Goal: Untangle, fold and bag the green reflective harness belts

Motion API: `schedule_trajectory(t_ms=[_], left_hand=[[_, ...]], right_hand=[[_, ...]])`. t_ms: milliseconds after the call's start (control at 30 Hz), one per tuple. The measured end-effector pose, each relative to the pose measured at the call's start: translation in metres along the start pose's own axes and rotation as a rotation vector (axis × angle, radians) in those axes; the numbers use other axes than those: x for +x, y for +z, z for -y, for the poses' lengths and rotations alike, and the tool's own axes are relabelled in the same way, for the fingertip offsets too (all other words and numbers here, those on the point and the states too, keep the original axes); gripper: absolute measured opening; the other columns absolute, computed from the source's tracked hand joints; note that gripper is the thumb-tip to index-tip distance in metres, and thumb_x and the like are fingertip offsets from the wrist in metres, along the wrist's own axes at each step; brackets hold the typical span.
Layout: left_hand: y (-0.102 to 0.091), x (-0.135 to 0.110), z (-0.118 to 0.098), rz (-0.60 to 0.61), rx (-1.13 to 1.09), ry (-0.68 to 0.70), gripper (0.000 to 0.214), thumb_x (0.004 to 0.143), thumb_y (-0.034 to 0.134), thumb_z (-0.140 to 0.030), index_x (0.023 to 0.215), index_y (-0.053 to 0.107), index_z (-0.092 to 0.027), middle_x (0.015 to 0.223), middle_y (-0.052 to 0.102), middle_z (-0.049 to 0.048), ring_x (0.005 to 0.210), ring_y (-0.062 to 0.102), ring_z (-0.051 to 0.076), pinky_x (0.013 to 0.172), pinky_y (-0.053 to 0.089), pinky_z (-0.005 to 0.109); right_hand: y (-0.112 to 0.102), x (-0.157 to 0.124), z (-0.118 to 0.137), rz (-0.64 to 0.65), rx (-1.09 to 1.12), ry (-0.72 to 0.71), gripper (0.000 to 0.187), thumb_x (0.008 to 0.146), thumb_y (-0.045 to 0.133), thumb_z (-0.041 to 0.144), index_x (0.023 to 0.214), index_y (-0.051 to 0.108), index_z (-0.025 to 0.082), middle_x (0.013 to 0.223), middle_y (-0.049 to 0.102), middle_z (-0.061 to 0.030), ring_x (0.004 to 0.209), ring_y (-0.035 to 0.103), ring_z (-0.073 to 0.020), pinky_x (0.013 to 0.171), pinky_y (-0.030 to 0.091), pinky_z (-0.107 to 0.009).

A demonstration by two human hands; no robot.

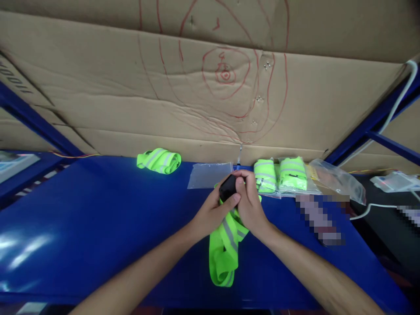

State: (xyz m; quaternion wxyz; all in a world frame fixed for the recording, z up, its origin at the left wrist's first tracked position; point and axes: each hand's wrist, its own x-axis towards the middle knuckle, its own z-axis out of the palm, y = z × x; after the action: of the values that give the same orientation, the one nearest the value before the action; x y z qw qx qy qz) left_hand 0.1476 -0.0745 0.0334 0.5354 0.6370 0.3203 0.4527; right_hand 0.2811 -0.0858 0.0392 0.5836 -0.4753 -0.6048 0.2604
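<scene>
Near the table's middle, my left hand (215, 208) and my right hand (249, 201) meet around a small black box-shaped piece (227, 187). Both are closed, with the thumbs at its lower right side. From beneath them hangs a neon-green reflective strap (224, 249) with grey stripes, its loops loose and twisted below my fingers. Whether the strap joins the black piece is hidden by my hands. Just beyond them lies a clear flat plastic bag (210, 174).
Another strap, rolled up (159, 161), rests at the back left of the blue table (108, 227). Two folded straps, one left (265, 175) and one right (293, 173), lie on clear bags at the back right. Cardboard (114, 87) with red rings stands behind; a blurred object (320, 218) lies right.
</scene>
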Motion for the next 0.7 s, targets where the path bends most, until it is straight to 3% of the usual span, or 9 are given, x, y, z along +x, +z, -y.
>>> schedule_trajectory(t_ms=[67, 167, 233, 300, 400, 500, 600, 700], left_hand=[[-0.002, 0.001, 0.009, 0.010, -0.033, -0.041, 0.063, 0.097, 0.064, -0.057, 0.149, 0.057, -0.022, 0.138, 0.069, 0.0125, 0.138, 0.058, 0.030, 0.120, 0.044, 0.049], [-0.014, 0.000, 0.016, -0.019, -0.011, -0.036, 0.053, 0.100, 0.059, -0.053, 0.144, 0.062, -0.024, 0.139, 0.067, 0.0121, 0.138, 0.058, 0.028, 0.120, 0.045, 0.048], [-0.029, 0.001, 0.014, -0.080, 0.059, 0.002, 0.048, 0.097, 0.065, -0.053, 0.137, 0.069, -0.026, 0.144, 0.063, 0.0110, 0.141, 0.054, 0.028, 0.123, 0.041, 0.046], [-0.046, 0.003, 0.005, -0.092, 0.081, -0.004, 0.046, 0.092, 0.072, -0.053, 0.129, 0.074, -0.025, 0.139, 0.066, 0.0107, 0.135, 0.058, 0.029, 0.121, 0.043, 0.046], [-0.072, 0.005, -0.010, -0.067, -0.073, -0.109, 0.052, 0.092, 0.072, -0.055, 0.132, 0.072, -0.022, 0.117, 0.076, 0.0099, 0.114, 0.070, 0.029, 0.103, 0.057, 0.041], [-0.089, 0.009, -0.019, -0.196, -0.281, -0.159, 0.055, 0.086, 0.079, -0.056, 0.129, 0.073, -0.021, 0.109, 0.077, 0.0077, 0.099, 0.074, 0.025, 0.088, 0.061, 0.032], [-0.099, 0.011, -0.022, -0.308, -0.388, -0.128, 0.051, 0.082, 0.084, -0.055, 0.119, 0.076, -0.021, 0.105, 0.077, 0.0071, 0.092, 0.075, 0.023, 0.080, 0.062, 0.030], [-0.106, 0.011, -0.028, -0.312, -0.452, -0.078, 0.044, 0.081, 0.087, -0.049, 0.113, 0.076, -0.022, 0.099, 0.076, 0.0026, 0.082, 0.074, 0.017, 0.072, 0.061, 0.025]], right_hand=[[0.007, -0.002, -0.012, 0.010, -0.053, -0.021, 0.031, 0.109, 0.040, 0.050, 0.122, 0.052, 0.024, 0.127, 0.056, -0.0106, 0.121, 0.053, -0.0241, 0.111, 0.040, -0.047], [0.005, 0.003, -0.025, 0.081, -0.079, -0.001, 0.038, 0.109, 0.044, 0.048, 0.136, 0.048, 0.022, 0.136, 0.056, -0.0146, 0.118, 0.057, -0.0239, 0.109, 0.046, -0.048], [-0.003, 0.012, -0.026, 0.278, -0.051, 0.014, 0.042, 0.108, 0.049, 0.046, 0.142, 0.048, 0.023, 0.135, 0.061, -0.0130, 0.118, 0.062, -0.0232, 0.108, 0.050, -0.046], [-0.014, 0.022, -0.022, 0.545, -0.039, 0.043, 0.040, 0.102, 0.061, 0.045, 0.137, 0.058, 0.025, 0.124, 0.070, -0.0081, 0.114, 0.067, -0.0241, 0.105, 0.054, -0.045], [-0.027, 0.034, -0.017, 0.821, -0.031, 0.160, 0.043, 0.087, 0.082, 0.040, 0.125, 0.070, 0.024, 0.113, 0.077, -0.0033, 0.100, 0.072, -0.0240, 0.092, 0.061, -0.042], [-0.034, 0.039, -0.015, 1.008, 0.108, 0.254, 0.046, 0.085, 0.084, 0.036, 0.127, 0.071, 0.024, 0.117, 0.077, -0.0024, 0.105, 0.073, -0.0231, 0.095, 0.061, -0.043], [-0.041, 0.043, -0.010, 1.101, 0.172, 0.296, 0.038, 0.084, 0.084, 0.034, 0.119, 0.074, 0.023, 0.111, 0.078, -0.0016, 0.102, 0.074, -0.0219, 0.094, 0.062, -0.042], [-0.054, 0.048, 0.002, 1.111, 0.142, 0.406, 0.031, 0.084, 0.084, 0.030, 0.112, 0.074, 0.021, 0.102, 0.078, -0.0010, 0.089, 0.076, -0.0185, 0.080, 0.064, -0.035]])
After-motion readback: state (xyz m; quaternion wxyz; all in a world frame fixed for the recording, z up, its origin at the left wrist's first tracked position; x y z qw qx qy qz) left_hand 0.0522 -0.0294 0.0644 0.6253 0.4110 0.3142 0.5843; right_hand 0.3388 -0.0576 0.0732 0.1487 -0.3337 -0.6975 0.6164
